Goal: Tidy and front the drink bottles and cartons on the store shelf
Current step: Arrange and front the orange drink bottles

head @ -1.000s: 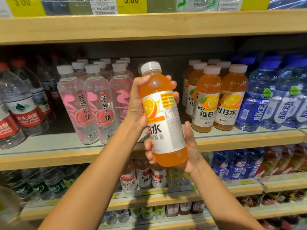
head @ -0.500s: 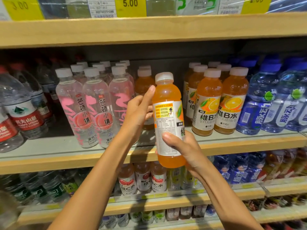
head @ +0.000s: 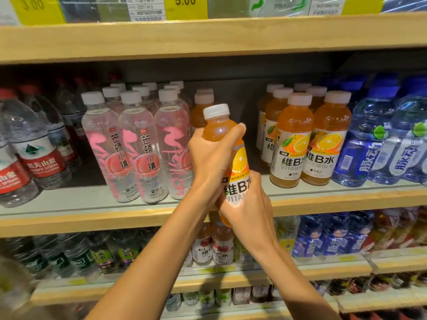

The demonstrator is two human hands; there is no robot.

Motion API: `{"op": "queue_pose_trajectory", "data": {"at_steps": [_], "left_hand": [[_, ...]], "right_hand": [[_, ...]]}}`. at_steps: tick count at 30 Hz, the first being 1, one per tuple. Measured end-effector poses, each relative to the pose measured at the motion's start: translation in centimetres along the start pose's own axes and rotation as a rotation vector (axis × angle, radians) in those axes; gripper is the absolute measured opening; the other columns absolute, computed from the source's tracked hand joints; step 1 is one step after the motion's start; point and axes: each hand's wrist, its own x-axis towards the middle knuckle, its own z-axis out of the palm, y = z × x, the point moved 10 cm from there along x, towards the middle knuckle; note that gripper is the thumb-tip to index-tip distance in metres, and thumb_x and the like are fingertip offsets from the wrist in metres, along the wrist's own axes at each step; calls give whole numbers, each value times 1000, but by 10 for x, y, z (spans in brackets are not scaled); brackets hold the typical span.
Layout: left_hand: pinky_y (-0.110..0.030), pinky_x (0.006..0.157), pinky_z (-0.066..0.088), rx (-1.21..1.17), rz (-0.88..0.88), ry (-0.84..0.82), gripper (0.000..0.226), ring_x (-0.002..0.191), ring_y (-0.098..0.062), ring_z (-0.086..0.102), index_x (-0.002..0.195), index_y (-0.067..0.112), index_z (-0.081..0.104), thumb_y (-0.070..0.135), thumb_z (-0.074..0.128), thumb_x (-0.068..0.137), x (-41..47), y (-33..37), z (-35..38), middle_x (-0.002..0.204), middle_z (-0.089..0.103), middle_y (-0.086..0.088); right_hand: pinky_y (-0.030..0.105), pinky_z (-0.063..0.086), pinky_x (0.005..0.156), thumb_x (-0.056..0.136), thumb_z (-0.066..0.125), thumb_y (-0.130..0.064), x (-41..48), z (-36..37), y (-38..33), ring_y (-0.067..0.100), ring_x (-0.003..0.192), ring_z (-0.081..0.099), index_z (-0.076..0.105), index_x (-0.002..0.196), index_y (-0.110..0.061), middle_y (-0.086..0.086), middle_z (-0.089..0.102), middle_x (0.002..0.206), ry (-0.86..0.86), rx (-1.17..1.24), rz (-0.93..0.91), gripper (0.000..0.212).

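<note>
Orange bottle [head: 240,161] held upright just in front of the shelf [head: 92,219] edge. Left hand [head: 211,158] fingers curl round its shoulder; right hand [head: 248,211] fingers wrap its lower label.

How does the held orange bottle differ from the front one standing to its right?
The left hand and right hand grip the held bottle off the shelf; the shelf bottle stands there untouched. Hands hide part of the held label; the other's is uncovered. Same drink, white caps.
</note>
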Motion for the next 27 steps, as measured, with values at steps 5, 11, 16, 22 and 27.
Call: {"op": "queue_pose_trajectory", "data": {"at_steps": [5, 11, 16, 22, 27], "left_hand": [[-34, 68, 56, -127, -139, -110, 12, 70, -22, 66, 84, 11, 64, 15, 73, 77, 5, -12, -1, 79, 67, -10], [-31, 64, 56, -440, -404, -588, 39, 68, -22, 67, 88, 9, 66, 24, 79, 55, -6, -26, 33, 84, 70, -8], [-32, 71, 56, -638, -471, -842, 61, 74, -24, 67, 99, 9, 64, 28, 89, 46, -16, -28, 47, 91, 68, -10], [-37, 81, 57, -552, -449, -773, 74, 88, -27, 70, 107, 7, 66, 34, 91, 44, -9, -39, 40, 105, 70, -16], [-38, 84, 56, 18, -169, -397, 50, 98, -23, 69, 106, 15, 64, 50, 75, 72, 10, -35, 0, 104, 72, -7]], "right_hand": [[16, 50, 70, 68, 72, -53, 2, 9, 10, 0, 86, 66, 50, 109, -28, -14, 68, 94, -244, 405, 89, 53], [32, 55, 85, 71, 67, -49, -7, 32, 7, 21, 102, 68, 58, 120, -22, 4, 71, 110, -612, 732, 231, 56], [26, 55, 75, 67, 72, -40, -10, 38, 5, 17, 95, 70, 65, 107, -23, 2, 73, 102, -575, 790, 208, 44], [19, 52, 66, 63, 74, -45, -8, 28, 8, 9, 82, 69, 62, 104, -21, -4, 74, 90, -371, 609, 126, 49], [14, 49, 60, 65, 80, -42, -7, 8, 22, 0, 73, 66, 55, 100, -27, -15, 70, 83, -130, 369, 136, 46]]}}
